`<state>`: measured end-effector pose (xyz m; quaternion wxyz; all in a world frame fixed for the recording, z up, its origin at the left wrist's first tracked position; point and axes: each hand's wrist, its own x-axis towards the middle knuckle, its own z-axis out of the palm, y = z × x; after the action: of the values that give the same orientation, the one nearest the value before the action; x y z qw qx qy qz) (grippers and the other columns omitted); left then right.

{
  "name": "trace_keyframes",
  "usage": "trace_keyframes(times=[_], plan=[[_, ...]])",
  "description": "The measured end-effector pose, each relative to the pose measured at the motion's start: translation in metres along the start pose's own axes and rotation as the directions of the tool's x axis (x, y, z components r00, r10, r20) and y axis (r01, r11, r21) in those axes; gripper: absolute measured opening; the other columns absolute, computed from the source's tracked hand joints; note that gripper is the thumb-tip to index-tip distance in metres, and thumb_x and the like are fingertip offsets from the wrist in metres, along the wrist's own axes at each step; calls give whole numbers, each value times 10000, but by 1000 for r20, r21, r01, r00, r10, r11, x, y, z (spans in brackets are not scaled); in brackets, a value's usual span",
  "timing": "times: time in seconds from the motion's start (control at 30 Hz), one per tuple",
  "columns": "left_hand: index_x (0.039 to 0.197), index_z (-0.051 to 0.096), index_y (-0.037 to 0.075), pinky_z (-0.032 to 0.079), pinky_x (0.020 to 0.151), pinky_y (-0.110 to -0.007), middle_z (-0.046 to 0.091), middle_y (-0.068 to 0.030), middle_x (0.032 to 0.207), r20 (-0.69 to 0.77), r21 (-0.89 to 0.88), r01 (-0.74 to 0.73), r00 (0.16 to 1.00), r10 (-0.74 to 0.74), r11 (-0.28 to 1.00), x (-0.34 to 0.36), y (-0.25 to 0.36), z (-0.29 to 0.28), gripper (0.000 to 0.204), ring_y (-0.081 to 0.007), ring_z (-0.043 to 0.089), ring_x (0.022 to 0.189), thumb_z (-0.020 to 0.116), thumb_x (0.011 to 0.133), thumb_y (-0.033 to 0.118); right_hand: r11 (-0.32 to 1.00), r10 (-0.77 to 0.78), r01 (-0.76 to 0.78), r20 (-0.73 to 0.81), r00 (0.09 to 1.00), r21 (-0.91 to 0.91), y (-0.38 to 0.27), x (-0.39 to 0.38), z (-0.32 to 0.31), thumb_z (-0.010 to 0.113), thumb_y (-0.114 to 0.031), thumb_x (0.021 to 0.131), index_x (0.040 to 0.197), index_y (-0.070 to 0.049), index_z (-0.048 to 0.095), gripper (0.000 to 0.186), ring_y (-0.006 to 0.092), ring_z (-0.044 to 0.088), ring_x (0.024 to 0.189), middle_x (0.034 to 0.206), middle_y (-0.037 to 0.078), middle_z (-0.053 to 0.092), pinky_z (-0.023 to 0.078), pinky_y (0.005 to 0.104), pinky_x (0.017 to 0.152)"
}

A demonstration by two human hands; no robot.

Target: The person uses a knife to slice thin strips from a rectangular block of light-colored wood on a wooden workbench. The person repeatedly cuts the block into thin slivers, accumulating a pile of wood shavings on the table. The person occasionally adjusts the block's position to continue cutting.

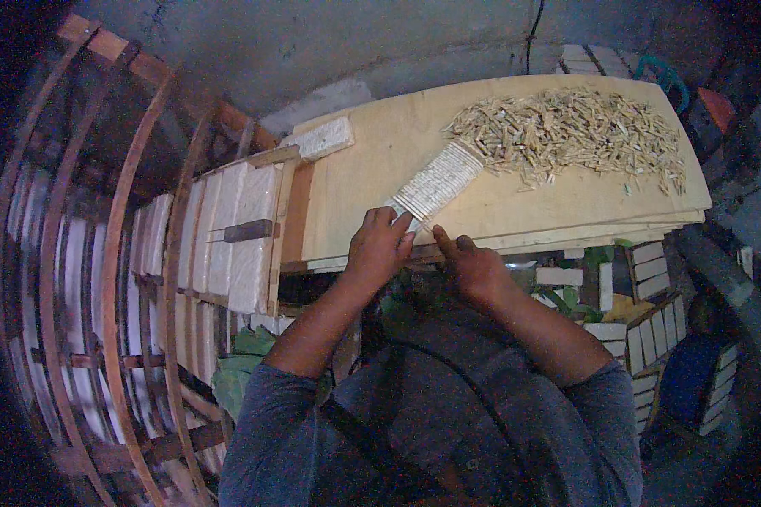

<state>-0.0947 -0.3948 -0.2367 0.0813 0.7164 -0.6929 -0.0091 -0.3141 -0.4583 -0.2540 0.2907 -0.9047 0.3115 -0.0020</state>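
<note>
1. A ribbed off-white board (441, 180) is seen lying slantwise on the wooden desk (368, 156), its far end pointed toward 1 o'clock and its near end toward 7. Narrow pale rows are set across its face.
2. At its 7 o'clock end, the board appears to be gripped by the left hand (379, 247), with the fingers bent over the end.
3. At 5 o'clock, the index finger of the right hand (480, 275) is extended to the board's near corner. Whether anything small is pinched there cannot be told.
4. The step in hand is judged to be work on the near rows: the board is steadied by the left hand while its edge is attended to by the right.
5. For the next move, a steady hold on the left and a light, exact fingertip on the right seem to be called for, so that the rows are not disturbed.
6. At 2 o'clock, a heap of short tan sticks (571, 135) is spread close by the far end.
7. At 10 o'clock, a white block (323, 138) is placed on the desk.
8. Between 8 and 9, a dark-handled pronged tool (249, 231) is laid on pale wrapped bundles (252, 190).
</note>
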Motion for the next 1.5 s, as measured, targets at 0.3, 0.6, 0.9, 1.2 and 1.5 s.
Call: trace_keyframes(times=[0.3,0.6,0.9,1.2,1.5], plan=[[1248,661,99,588,853,-480,609,-143,1118,-111,2,-65,992,65,998,-3,-5,13,372,-363,600,1128,754,899,187,1000,7,-7,25,1000,9,7,41,17,583,-204,977,1671,-157,242,774,454,713,912,1227,267,634,592,548,792],[1234,669,88,552,946,-490,635,-161,1172,-192,33,-82,978,87,996,-7,-17,22,404,-391,600,1152,766,890,276,1000,-4,6,-75,997,20,21,17,33,597,-127,948,1649,-135,297,763,472,707,862,1150,263,654,584,552,745],[1180,677,127,556,829,-445,593,-111,1087,-205,67,-70,975,83,995,-10,-12,13,416,-319,597,1031,809,800,234,998,-53,50,-162,985,-27,-5,0,5,630,-100,910,1650,-141,308,808,460,691,797,1114,236,639,576,558,690],[1178,672,146,562,840,-436,590,-104,1108,-141,151,-35,988,57,988,-8,-15,22,346,-306,588,1062,772,877,284,995,-65,55,-119,991,-82,-2,13,16,592,-96,923,1649,-126,306,781,451,708,818,1132,263,630,589,550,709],[1235,657,122,581,879,-447,591,-127,1156,-142,77,-43,988,53,996,-14,-22,23,394,-342,588,1086,770,882,255,998,33,-32,19,999,-52,1,22,25,540,-46,939,1673,-150,247,797,470,713,885,1196,293,625,595,549,763]])
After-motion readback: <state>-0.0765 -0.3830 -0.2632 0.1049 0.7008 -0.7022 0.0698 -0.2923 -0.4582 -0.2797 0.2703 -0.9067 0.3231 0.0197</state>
